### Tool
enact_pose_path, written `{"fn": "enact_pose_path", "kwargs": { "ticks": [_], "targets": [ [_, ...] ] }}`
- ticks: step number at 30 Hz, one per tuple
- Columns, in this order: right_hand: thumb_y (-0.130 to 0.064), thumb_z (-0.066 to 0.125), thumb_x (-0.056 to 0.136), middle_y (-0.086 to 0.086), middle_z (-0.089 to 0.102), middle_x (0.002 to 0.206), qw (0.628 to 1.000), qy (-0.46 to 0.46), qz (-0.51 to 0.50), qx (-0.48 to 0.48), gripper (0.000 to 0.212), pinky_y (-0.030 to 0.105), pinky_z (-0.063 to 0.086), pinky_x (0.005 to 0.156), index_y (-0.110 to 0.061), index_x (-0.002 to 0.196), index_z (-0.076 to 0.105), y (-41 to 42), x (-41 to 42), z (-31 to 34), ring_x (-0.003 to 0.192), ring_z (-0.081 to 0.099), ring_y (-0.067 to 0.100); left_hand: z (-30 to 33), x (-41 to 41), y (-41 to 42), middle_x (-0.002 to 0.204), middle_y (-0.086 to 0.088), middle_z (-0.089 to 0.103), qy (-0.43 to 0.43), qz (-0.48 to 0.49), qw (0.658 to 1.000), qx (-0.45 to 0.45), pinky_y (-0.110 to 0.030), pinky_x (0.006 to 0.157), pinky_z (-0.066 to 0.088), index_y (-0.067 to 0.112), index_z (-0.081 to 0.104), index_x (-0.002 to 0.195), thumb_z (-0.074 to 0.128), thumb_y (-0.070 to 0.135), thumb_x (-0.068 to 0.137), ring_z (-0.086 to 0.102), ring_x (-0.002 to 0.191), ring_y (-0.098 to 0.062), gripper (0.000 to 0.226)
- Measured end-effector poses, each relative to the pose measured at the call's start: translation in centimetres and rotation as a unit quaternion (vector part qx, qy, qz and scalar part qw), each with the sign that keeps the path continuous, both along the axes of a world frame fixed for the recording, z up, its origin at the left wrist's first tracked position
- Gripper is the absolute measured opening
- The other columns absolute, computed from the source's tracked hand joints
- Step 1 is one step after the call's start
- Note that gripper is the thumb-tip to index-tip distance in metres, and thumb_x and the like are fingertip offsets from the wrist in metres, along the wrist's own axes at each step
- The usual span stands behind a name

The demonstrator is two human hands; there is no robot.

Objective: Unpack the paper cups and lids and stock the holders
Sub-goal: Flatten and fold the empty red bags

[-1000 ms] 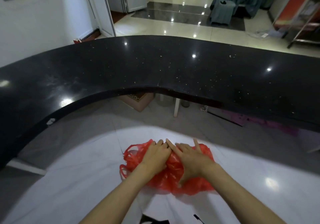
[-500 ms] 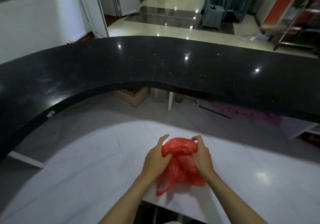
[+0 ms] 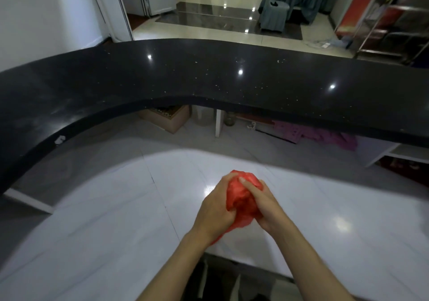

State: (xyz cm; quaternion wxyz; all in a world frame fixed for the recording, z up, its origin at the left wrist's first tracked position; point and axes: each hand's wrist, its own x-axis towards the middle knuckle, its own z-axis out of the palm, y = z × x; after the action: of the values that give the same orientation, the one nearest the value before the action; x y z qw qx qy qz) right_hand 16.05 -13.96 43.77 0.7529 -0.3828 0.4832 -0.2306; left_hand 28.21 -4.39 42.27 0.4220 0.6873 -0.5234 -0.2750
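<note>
Black ledge (image 3: 232, 84): a curved, glossy dark top, speckled with pale flecks, sweeping across the whole view above and beyond the white counter.
White counter (image 3: 104, 207): pale marbled surface with thin seam lines, lying below the black ledge on the person's side; its near edge shows just beneath the forearms.
Floor beyond the black ledge: shiny tiles with ceiling lights mirrored in them, a grey-draped chair (image 3: 274, 15) on the far right of it.
Under the black ledge: a cardboard box (image 3: 167, 117), a white post, and purple items to the right, all in shadow.
Red plastic bag (image 3: 242, 198): crumpled into a tight ball above the white counter, near its front edge, squeezed between both hands; a thin tail of plastic hangs out below the left wrist. Whether it touches the white counter cannot be told.
Left hand (image 3: 216, 210): fingers curled round the left side of the red plastic bag, thumb pressed into it.
Right hand (image 3: 267, 205): fingers wrapped over the top and right side of the red plastic bag, gripping it.
</note>
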Motion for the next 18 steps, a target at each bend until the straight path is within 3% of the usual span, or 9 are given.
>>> {"fn": "enact_pose_path", "kwargs": {
  "ticks": [2, 5, 7, 9, 11, 13, 15, 18],
  "targets": [
    [-0.015, 0.072, 0.095, 0.018, 0.071, 0.121, 0.993, 0.008, -0.102, -0.051, 0.036, 0.045, 0.062, 0.082, -0.024, 0.125, 0.054, 0.3, 0.3, -0.1, 0.099, 0.074, 0.030, 0.1, -0.5, 0.4, 0.138, 0.024, 0.050, 0.144, 0.038, 0.989, -0.012, -0.021, 0.087, 0.059, 0.057, 0.027, 0.146, 0.076, 0.019, 0.091, 0.063, 0.118, -0.005, 0.083],
    [-0.004, 0.049, 0.104, 0.010, 0.075, 0.116, 0.979, -0.026, -0.181, -0.091, 0.041, 0.044, 0.064, 0.082, -0.036, 0.125, 0.063, 0.8, 0.5, 0.8, 0.100, 0.076, 0.028, 0.6, -1.8, 0.7, 0.147, 0.023, 0.046, 0.301, 0.044, 0.952, -0.025, -0.028, 0.098, 0.057, 0.061, 0.030, 0.149, 0.078, 0.054, 0.086, 0.058, 0.128, -0.004, 0.080],
    [-0.003, 0.048, 0.104, 0.006, 0.075, 0.118, 0.973, -0.001, -0.158, -0.167, 0.040, 0.037, 0.063, 0.082, -0.033, 0.120, 0.071, 2.0, 1.4, 1.3, 0.104, 0.075, 0.024, 1.8, -3.2, 0.1, 0.141, 0.017, 0.057, 0.382, 0.099, 0.919, -0.028, -0.036, 0.102, 0.057, 0.060, 0.041, 0.144, 0.074, 0.074, 0.077, 0.063, 0.124, -0.010, 0.075],
    [-0.012, 0.054, 0.103, 0.003, 0.074, 0.120, 0.964, 0.039, -0.092, -0.245, 0.030, 0.034, 0.063, 0.087, -0.031, 0.119, 0.071, 3.7, 2.3, 1.2, 0.108, 0.073, 0.020, 2.9, -4.0, -1.0, 0.125, 0.010, 0.070, 0.440, 0.199, 0.874, -0.047, -0.039, 0.103, 0.057, 0.047, 0.057, 0.133, 0.066, 0.075, 0.079, 0.070, 0.113, -0.012, 0.062],
    [-0.031, 0.055, 0.102, -0.001, 0.068, 0.130, 0.971, 0.037, -0.056, -0.228, 0.029, 0.036, 0.060, 0.097, -0.035, 0.130, 0.064, 5.3, 2.5, 1.3, 0.117, 0.068, 0.016, 3.2, -4.2, -1.9, 0.117, 0.006, 0.074, 0.417, 0.270, 0.866, -0.051, -0.040, 0.101, 0.058, 0.033, 0.064, 0.127, 0.063, 0.064, 0.086, 0.072, 0.107, -0.014, 0.052],
    [-0.056, 0.055, 0.096, -0.001, 0.071, 0.130, 0.990, -0.026, -0.060, -0.126, 0.048, 0.042, 0.057, 0.104, -0.030, 0.135, 0.064, 6.0, 2.1, 2.0, 0.119, 0.069, 0.016, 2.8, -3.9, -2.1, 0.116, 0.009, 0.073, 0.316, 0.287, 0.902, -0.058, -0.032, 0.096, 0.060, 0.032, 0.065, 0.126, 0.069, 0.045, 0.096, 0.071, 0.108, -0.014, 0.033],
    [-0.072, 0.056, 0.090, 0.007, 0.076, 0.121, 0.993, -0.088, -0.077, -0.004, 0.067, 0.047, 0.055, 0.105, -0.019, 0.128, 0.071, 5.6, 1.4, 3.1, 0.115, 0.072, 0.023, 2.4, -4.1, -1.9, 0.116, 0.012, 0.071, 0.199, 0.242, 0.947, -0.078, -0.020, 0.091, 0.058, 0.031, 0.064, 0.124, 0.071, 0.025, 0.099, 0.069, 0.109, -0.010, 0.027],
    [-0.072, 0.061, 0.085, 0.014, 0.077, 0.117, 0.987, -0.104, -0.095, 0.073, 0.072, 0.047, 0.056, 0.105, -0.011, 0.122, 0.075, 4.3, 0.6, 4.3, 0.114, 0.073, 0.029, 1.6, -4.4, -1.5, 0.115, 0.006, 0.068, 0.104, 0.141, 0.979, -0.109, -0.026, 0.090, 0.060, 0.025, 0.062, 0.123, 0.071, 0.024, 0.097, 0.068, 0.105, -0.009, 0.028]
  ]
}}
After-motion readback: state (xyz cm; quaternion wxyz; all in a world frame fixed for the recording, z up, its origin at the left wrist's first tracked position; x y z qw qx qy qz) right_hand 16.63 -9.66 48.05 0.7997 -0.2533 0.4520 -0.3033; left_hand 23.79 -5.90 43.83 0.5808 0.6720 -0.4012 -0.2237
